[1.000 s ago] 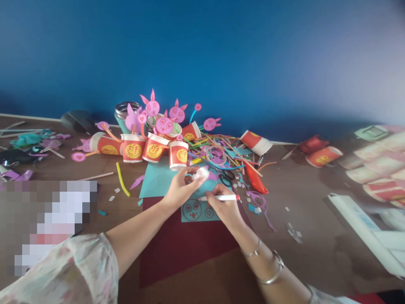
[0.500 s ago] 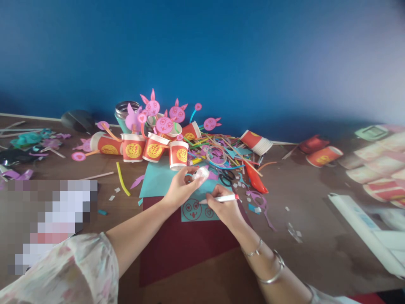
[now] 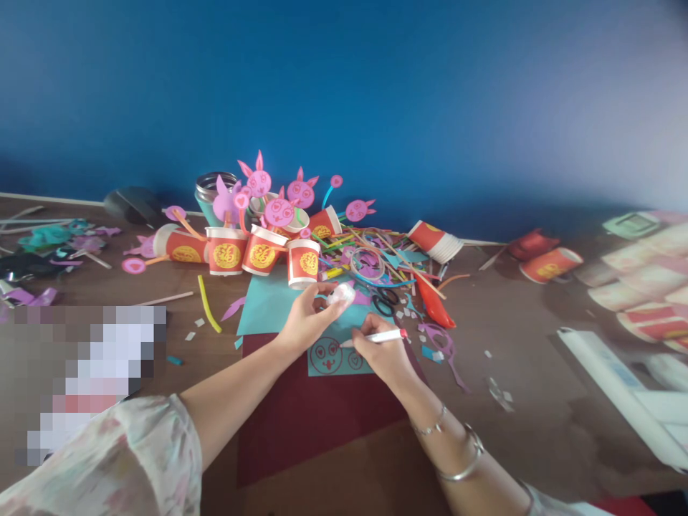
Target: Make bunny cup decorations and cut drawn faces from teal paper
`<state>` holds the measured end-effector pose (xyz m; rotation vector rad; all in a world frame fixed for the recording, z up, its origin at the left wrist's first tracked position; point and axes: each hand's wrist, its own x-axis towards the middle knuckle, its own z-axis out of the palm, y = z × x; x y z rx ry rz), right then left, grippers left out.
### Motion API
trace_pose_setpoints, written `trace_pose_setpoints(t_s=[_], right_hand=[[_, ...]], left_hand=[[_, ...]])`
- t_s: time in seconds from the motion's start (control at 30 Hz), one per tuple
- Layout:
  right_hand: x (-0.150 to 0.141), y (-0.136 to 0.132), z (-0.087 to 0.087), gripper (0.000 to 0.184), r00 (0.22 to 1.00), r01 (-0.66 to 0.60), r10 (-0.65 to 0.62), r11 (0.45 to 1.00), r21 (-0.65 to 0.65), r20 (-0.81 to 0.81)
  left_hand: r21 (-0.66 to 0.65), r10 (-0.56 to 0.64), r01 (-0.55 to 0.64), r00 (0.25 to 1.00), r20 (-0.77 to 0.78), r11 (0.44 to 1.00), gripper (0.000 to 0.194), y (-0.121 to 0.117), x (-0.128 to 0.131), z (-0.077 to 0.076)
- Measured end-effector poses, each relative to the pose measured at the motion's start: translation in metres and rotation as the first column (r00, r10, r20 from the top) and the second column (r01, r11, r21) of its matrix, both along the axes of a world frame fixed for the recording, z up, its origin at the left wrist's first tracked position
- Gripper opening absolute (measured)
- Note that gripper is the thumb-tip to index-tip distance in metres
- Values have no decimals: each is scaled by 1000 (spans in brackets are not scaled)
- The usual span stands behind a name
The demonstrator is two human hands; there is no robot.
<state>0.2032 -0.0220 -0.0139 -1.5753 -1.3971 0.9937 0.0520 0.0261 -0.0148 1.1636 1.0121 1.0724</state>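
My right hand (image 3: 380, 351) grips a white marker (image 3: 388, 335) with a red end, its tip down at a small light-blue paper piece (image 3: 325, 356). On that paper are a red-drawn round face with heart eyes and, to its right, a smaller circle with a heart, partly beside my fingers. My left hand (image 3: 305, 321) is closed round a small white rounded object (image 3: 342, 294) whose kind I cannot make out, just above the paper. Beneath lie a maroon sheet (image 3: 306, 423) and a larger light-blue sheet (image 3: 266, 308).
Red paper cups (image 3: 226, 252) with pink bunny cutouts (image 3: 279, 212) on straws stand behind my hands. Black-handled scissors (image 3: 383, 302), a red balloon-like item (image 3: 434, 304), straws and paper scraps crowd the right. A white device (image 3: 618, 390) lies far right, a yellow straw (image 3: 208, 304) left.
The marker tip and my right hand have shifted very slightly to the right near the drawn face. My left hand has stayed in place.
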Motion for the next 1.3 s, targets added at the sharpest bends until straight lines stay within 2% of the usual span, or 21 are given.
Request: trace_pose_setpoints(t_s=[0.1, 0.17, 0.33, 0.47, 0.63, 0.87, 0.97, 1.07, 1.13, 1.3], right_hand=[[1, -1, 5, 25, 998, 56, -56, 998, 33, -2], [1, -2, 9, 25, 998, 41, -40, 999, 8, -41], [-1, -8, 13, 24, 981, -168, 160, 983, -75, -106], [-2, -10, 8, 23, 973, -230, 228, 969, -87, -33], [-2, -10, 4, 23, 970, -235, 238, 969, -70, 40], [-2, -11, 3, 23, 974, -225, 227, 973, -55, 27], [-2, -9, 6, 25, 977, -210, 207, 975, -68, -49], [-3, -5, 8, 26, 979, -135, 125, 989, -52, -161], [-5, -2, 6, 23, 979, -103, 97, 994, -29, -179], [-10, 1, -3, 27, 991, -120, 116, 991, -63, -69]], left_hand=[[-3, -3, 3, 1000, -12, 1000, 43, 0, 0, 1], [-7, -3, 3, 1000, -17, 1000, 43, 0, 0, 1], [5, 17, -17, 1000, 2, 1000, 40, -1, 1, 2], [14, 20, -20, 1000, 5, 1000, 40, -1, 1, 2], [14, 22, -22, 1000, 0, 1000, 39, -1, 1, 2], [12, 25, -25, 1000, 4, 1000, 39, -1, 1, 3], [8, 24, -24, 1000, 10, 1000, 41, -1, 1, 2], [-20, 28, -27, 999, 28, 999, 43, 0, 2, 1], [-41, 43, -41, 998, 52, 998, 44, 0, 2, 2], [-42, 50, -47, 997, 67, 998, 43, -1, 3, 4]])
